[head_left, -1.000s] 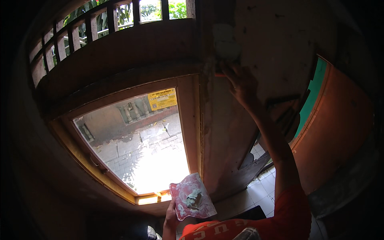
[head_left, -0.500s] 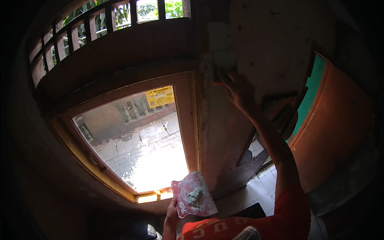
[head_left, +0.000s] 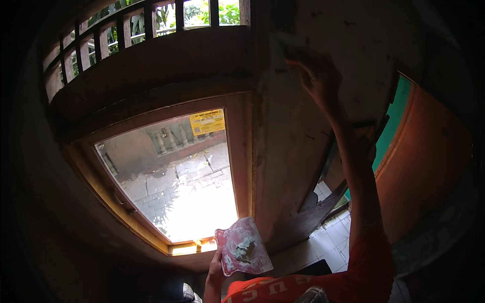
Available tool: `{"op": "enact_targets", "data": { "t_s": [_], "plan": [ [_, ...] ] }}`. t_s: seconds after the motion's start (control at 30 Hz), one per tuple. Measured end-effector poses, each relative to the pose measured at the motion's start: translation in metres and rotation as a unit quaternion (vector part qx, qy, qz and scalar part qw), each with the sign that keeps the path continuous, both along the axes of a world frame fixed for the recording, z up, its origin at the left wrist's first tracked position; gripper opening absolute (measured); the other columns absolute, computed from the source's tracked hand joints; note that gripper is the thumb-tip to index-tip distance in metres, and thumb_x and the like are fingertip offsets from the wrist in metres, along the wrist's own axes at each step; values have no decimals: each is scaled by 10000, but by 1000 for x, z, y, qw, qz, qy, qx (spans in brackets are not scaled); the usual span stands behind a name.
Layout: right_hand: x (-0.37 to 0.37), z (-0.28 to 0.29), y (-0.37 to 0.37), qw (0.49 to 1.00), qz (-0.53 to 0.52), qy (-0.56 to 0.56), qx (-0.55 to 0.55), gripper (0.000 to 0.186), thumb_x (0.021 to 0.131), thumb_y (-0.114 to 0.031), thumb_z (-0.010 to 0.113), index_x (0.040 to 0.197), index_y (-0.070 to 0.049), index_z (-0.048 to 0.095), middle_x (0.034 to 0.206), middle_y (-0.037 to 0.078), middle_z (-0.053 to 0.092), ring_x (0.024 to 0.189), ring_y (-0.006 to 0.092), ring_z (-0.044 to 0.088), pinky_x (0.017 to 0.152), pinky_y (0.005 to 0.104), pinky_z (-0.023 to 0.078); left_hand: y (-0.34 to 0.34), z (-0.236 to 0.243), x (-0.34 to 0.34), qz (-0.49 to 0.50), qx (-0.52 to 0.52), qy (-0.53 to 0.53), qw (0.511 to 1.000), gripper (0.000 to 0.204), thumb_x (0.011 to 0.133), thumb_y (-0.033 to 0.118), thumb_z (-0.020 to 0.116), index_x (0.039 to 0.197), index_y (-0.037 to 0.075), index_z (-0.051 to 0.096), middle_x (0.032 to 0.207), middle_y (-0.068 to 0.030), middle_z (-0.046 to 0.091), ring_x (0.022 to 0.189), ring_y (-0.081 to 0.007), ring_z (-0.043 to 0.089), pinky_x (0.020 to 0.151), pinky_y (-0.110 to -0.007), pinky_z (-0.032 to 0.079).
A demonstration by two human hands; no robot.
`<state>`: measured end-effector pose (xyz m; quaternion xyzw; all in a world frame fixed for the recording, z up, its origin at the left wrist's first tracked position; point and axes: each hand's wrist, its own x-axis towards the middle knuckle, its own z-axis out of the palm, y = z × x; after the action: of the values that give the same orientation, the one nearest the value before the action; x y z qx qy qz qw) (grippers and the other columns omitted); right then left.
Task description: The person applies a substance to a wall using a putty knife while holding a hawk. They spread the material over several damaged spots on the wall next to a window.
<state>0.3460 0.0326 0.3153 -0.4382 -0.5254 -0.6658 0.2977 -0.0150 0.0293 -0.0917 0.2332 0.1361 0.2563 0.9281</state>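
Note:
My left hand [head_left: 216, 268] grips the edge of a red, white-smeared putty board [head_left: 232, 257] low in front of me. A lump of pale putty [head_left: 246, 248] sits on the board, with a brownish patch beside it. Raised high to the right of the window, my right hand [head_left: 321, 76] is closed on a flat putty scraper [head_left: 294, 61] whose orange edge shows. The scraper is against or very near the wall [head_left: 283, 116], where a paler patch runs upward; deep shadow hides its blade.
A wooden-framed window [head_left: 240, 166] with a yellow sticker [head_left: 207, 122] stands at the left, beneath a barred vent opening [head_left: 151, 22]. To the right are a dark framed object [head_left: 323, 187] by the wall, a green panel [head_left: 396, 108] and an orange-brown surface [head_left: 429, 136]. White floor tiles [head_left: 326, 247] lie below.
My right hand has moved up along the wall and slightly right with the scraper, its wrist now more bent. The left hand and putty board have hardly moved. The view has shifted slightly.

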Motion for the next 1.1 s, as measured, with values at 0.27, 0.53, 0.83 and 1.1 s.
{"op": "enact_targets", "data": {
  "t_s": [0.27, 0.53, 0.83, 1.1],
  "plan": [
    [-2, -4, 6, 998, -26, -9, -51, 508, 640, -31, 674, 1097, -241, 607, 1072, -12, 602, 825, 228, 582, 703, 327, 496, -4, 11, -2, 5, 1, 9, 1000, 502, 978, 351, 234, 1351, 16, 270, 1288, -176, 446, 1144, -288, 493, 942, -423, 435],
    [11, -47, 14, 986, -4, 83, -142, 333, 852, -134, 514, 1166, -233, 563, 1041, 47, 584, 927, 249, 567, 769, 345, 466, 1, -4, -1, -8, -17, -15, 1000, 506, 977, 357, 248, 1352, 18, 267, 1293, -177, 442, 1152, -294, 487, 944, -431, 434],
    [-1, -76, 7, 945, 58, 205, -248, 307, 881, -146, 507, 1185, -174, 543, 1029, 61, 589, 914, 244, 569, 750, 349, 471, 1, -9, 12, -24, -16, -11, 1000, 506, 977, 354, 252, 1354, 18, 261, 1294, -180, 439, 1149, -293, 489, 946, -423, 434],
    [5, -95, 5, 967, 35, 117, -225, 528, 706, 11, 596, 1201, -162, 532, 1073, 81, 577, 932, 259, 571, 735, 346, 492, 0, -17, 18, -31, -31, -10, 999, 502, 978, 354, 247, 1346, 15, 278, 1284, -172, 453, 1138, -288, 498, 940, -412, 439]
  ]
}}
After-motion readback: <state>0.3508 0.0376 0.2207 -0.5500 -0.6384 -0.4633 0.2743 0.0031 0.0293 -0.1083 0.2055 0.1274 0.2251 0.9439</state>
